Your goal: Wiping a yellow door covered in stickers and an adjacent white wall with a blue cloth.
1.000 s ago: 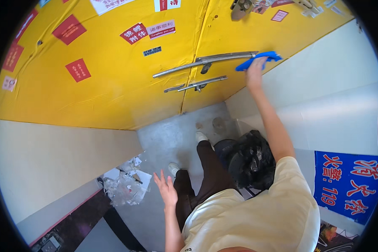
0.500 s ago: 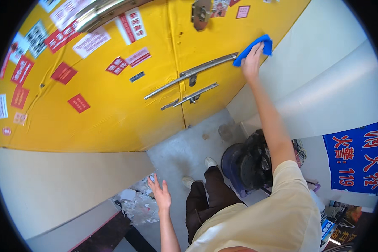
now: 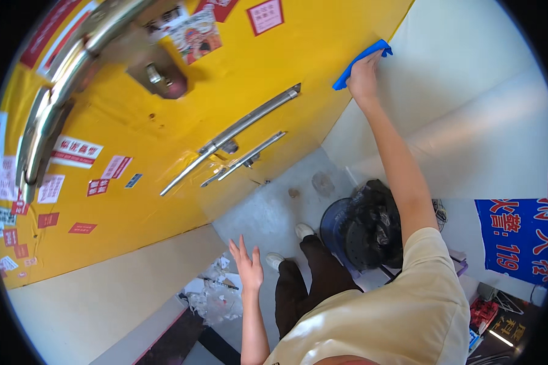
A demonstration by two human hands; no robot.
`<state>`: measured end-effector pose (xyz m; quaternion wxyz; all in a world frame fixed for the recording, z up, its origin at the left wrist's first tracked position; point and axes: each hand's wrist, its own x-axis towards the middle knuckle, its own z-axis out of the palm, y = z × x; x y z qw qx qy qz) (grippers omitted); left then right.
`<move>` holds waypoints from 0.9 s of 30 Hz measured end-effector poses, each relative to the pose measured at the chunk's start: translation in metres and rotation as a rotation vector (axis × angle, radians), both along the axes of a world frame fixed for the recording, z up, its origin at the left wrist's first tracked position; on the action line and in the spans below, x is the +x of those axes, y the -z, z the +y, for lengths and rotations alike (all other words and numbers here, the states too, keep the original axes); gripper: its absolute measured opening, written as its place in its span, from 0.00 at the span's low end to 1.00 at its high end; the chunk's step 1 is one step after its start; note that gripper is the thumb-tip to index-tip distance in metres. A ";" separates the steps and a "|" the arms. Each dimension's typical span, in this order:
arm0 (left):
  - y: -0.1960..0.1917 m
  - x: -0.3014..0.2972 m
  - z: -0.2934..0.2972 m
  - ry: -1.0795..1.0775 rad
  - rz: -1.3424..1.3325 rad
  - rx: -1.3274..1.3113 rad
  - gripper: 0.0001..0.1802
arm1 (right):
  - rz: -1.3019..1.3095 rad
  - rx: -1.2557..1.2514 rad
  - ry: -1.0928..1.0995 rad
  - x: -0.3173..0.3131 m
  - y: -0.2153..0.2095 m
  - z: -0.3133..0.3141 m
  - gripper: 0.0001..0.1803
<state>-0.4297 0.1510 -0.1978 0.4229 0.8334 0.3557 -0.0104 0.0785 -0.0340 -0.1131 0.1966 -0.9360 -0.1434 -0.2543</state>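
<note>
A blue cloth is in my right hand, pressed against the far right edge of a yellow door, close to where it meets the white wall. My fingers are closed over the cloth, which partly hides them. Well below the door, my left hand hangs in the air with its fingers spread and holds nothing. Across the door run a long metal handle bar and a shorter bolt bar. A metal lock plate and a curved metal handle are higher up at the left.
Red and white stickers dot the door. By my right leg stands a dark blue bin with a black plastic bag. Plastic litter lies left of my feet. A blue sign hangs on the right wall.
The view has turned rightward, so the door and its handles have swung left. My right hand has moved the cloth outward to the door's right edge. My left hand remains spread.
</note>
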 end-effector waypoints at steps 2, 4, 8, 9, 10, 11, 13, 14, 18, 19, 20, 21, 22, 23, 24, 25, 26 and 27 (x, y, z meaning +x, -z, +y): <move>-0.008 0.028 -0.011 0.000 -0.011 -0.018 0.33 | -0.037 0.001 -0.015 0.001 0.008 -0.004 0.63; -0.010 0.046 -0.021 0.006 -0.035 -0.023 0.33 | -0.108 0.061 -0.022 0.003 0.014 -0.002 0.63; 0.001 0.077 -0.057 0.105 -0.021 -0.021 0.33 | -0.046 0.061 0.009 -0.006 0.039 0.012 0.54; 0.006 0.083 -0.070 0.149 -0.004 -0.043 0.33 | -0.072 0.061 -0.005 -0.010 0.049 0.011 0.48; 0.001 0.083 -0.075 0.140 0.001 -0.026 0.33 | -0.104 0.082 -0.038 -0.019 0.048 0.025 0.43; -0.003 0.082 -0.080 0.151 -0.001 -0.026 0.33 | -0.099 0.099 -0.045 -0.031 0.047 0.039 0.43; -0.002 0.084 -0.091 0.168 0.013 -0.024 0.34 | -0.074 0.140 -0.117 -0.054 0.053 0.061 0.37; -0.002 0.084 -0.097 0.185 0.026 -0.040 0.34 | -0.065 0.148 -0.112 -0.066 0.056 0.069 0.37; 0.001 0.077 -0.103 0.203 0.065 -0.040 0.34 | 0.021 0.243 -0.272 -0.118 0.069 0.100 0.38; 0.002 0.074 -0.101 0.189 0.073 -0.033 0.34 | 0.050 0.312 -0.337 -0.129 0.071 0.108 0.37; 0.003 0.071 -0.098 0.183 0.058 -0.030 0.34 | 0.058 0.321 -0.353 -0.140 0.073 0.116 0.37; 0.004 0.068 -0.093 0.177 0.040 -0.029 0.34 | 0.072 0.348 -0.367 -0.150 0.076 0.123 0.37; 0.005 0.063 -0.086 0.158 0.044 -0.026 0.34 | 0.086 0.374 -0.383 -0.159 0.078 0.130 0.37; 0.006 0.058 -0.077 0.124 0.041 -0.015 0.34 | 0.091 0.376 -0.402 -0.165 0.080 0.138 0.37; 0.007 0.053 -0.069 0.089 0.037 -0.007 0.33 | 0.059 0.371 -0.375 -0.167 0.083 0.143 0.36; 0.009 0.047 -0.059 0.067 0.037 -0.011 0.33 | 0.026 0.365 -0.349 -0.172 0.086 0.147 0.36; 0.010 0.041 -0.047 0.029 0.023 -0.008 0.33 | 0.030 0.359 -0.370 -0.177 0.089 0.151 0.36; 0.013 0.033 -0.035 -0.008 0.006 -0.006 0.33 | 0.035 0.401 -0.350 -0.181 0.086 0.155 0.36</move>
